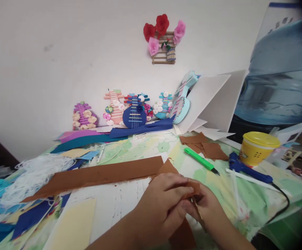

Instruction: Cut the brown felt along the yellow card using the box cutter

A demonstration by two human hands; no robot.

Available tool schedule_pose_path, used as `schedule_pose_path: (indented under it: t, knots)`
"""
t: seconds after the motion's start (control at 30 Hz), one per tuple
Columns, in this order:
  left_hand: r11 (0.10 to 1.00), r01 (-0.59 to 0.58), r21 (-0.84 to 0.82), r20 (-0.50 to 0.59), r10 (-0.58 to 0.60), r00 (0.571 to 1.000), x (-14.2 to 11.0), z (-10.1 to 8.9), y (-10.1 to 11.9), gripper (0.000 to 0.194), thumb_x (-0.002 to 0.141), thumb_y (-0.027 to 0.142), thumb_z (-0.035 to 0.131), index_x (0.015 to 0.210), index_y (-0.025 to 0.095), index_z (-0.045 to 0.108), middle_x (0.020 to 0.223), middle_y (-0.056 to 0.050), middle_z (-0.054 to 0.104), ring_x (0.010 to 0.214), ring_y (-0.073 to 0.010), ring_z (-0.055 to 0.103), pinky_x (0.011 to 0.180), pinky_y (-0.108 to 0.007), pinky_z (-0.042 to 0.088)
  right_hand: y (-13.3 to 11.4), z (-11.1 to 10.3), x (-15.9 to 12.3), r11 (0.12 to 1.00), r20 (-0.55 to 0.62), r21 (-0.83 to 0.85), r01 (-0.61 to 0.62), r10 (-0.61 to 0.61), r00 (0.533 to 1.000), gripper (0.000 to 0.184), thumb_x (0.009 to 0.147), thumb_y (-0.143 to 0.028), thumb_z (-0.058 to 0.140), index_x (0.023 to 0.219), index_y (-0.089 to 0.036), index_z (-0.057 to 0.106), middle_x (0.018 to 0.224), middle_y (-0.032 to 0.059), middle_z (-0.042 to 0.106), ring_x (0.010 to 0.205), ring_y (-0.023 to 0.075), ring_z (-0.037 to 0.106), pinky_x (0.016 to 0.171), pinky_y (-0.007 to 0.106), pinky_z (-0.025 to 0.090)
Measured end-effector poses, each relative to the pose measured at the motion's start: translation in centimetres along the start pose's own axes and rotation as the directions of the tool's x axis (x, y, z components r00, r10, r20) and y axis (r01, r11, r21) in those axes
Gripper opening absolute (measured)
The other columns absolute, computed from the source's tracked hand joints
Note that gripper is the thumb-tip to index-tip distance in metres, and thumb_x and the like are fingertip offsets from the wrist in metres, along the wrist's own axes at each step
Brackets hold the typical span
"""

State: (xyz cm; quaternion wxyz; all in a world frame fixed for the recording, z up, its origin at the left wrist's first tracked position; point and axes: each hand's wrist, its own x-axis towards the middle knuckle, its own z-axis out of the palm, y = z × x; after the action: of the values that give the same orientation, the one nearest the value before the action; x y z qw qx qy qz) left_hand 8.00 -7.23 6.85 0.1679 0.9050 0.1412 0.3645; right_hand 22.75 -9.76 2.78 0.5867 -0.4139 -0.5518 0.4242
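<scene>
My left hand and my right hand meet at the lower middle, fingers closed on a small folded piece of brown sheet material. Below my right fingers sticks out a thin gold-coloured thing; its kind is hidden by the hand. Another brown piece hangs or lies under my hands. Left of them a long brown strip lies across a white board. A green utility knife with its blade out rests beyond my right hand.
At right are a blue glue gun with a black cord and a yellow lidded tub. Brown scraps lie behind the knife. White string is heaped at left. Several instrument-shaped crafts stand along the wall.
</scene>
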Motion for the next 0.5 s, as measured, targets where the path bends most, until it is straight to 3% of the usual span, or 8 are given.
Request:
schedule_pose_path:
  t: [0.17,0.3,0.4,0.43,0.5]
  knots:
    - [0.992,-0.037,0.125,0.024,0.034,0.999,-0.9,-0.4,-0.1,0.029,0.086,0.027,0.040,0.114,0.020,0.048,0.118,-0.006,0.050,0.111,-0.0219,0.041,0.095,-0.037,0.030,-0.3,1.4,0.3,0.994,0.037,0.093,-0.060,0.057,0.998,0.026,0.060,-0.038,0.068,0.079,-0.021,0.063,0.088,0.0059,0.067,0.080,0.0224,0.061,0.074,0.034,0.049]
    - [0.955,-0.082,0.284,0.016,0.081,0.997,-1.7,-1.2,-0.4,0.041,0.087,0.037,0.039,0.124,0.019,0.036,0.126,-0.011,0.041,0.117,-0.0257,0.034,0.096,-0.041,0.028,-0.8,1.9,1.1,0.996,-0.054,0.092,-0.004,0.009,0.999,0.022,0.061,-0.036,0.067,0.075,-0.020,0.061,0.075,0.0041,0.067,0.069,0.0201,0.061,0.064,0.032,0.050]
    - [0.902,-0.059,0.428,-0.039,0.083,0.996,-2.8,-1.9,-1.1,0.050,0.086,0.037,0.042,0.130,0.020,0.025,0.129,-0.013,0.037,0.120,-0.0291,0.028,0.096,-0.046,0.026,-1.9,-0.4,3.6,0.977,-0.210,-0.211,0.019,-0.064,0.976,0.017,0.070,-0.036,0.057,0.072,-0.019,0.060,0.060,0.0014,0.061,0.056,0.0167,0.057,0.050,0.027,0.044]
    - [0.885,-0.044,0.464,-0.055,0.079,0.995,-3.3,-2.0,-1.5,0.052,0.085,0.035,0.043,0.131,0.020,0.023,0.128,-0.014,0.038,0.120,-0.0295,0.028,0.096,-0.046,0.026,-2.3,-1.9,5.0,0.927,-0.283,-0.373,0.033,-0.148,0.948,0.015,0.070,-0.034,0.056,0.071,-0.019,0.060,0.058,0.0004,0.059,0.052,0.0153,0.054,0.047,0.025,0.040]
    - [0.856,-0.019,0.517,-0.051,0.052,0.997,-4.4,-2.0,-2.4,0.055,0.083,0.031,0.045,0.132,0.020,0.022,0.126,-0.014,0.041,0.119,-0.0293,0.032,0.095,-0.046,0.029,-2.8,-5.4,8.4,0.735,-0.329,-0.677,-0.024,-0.274,0.904,0.006,0.064,-0.024,0.061,0.064,-0.019,0.061,0.054,-0.0008,0.055,0.048,0.0130,0.048,0.046,0.024,0.032]
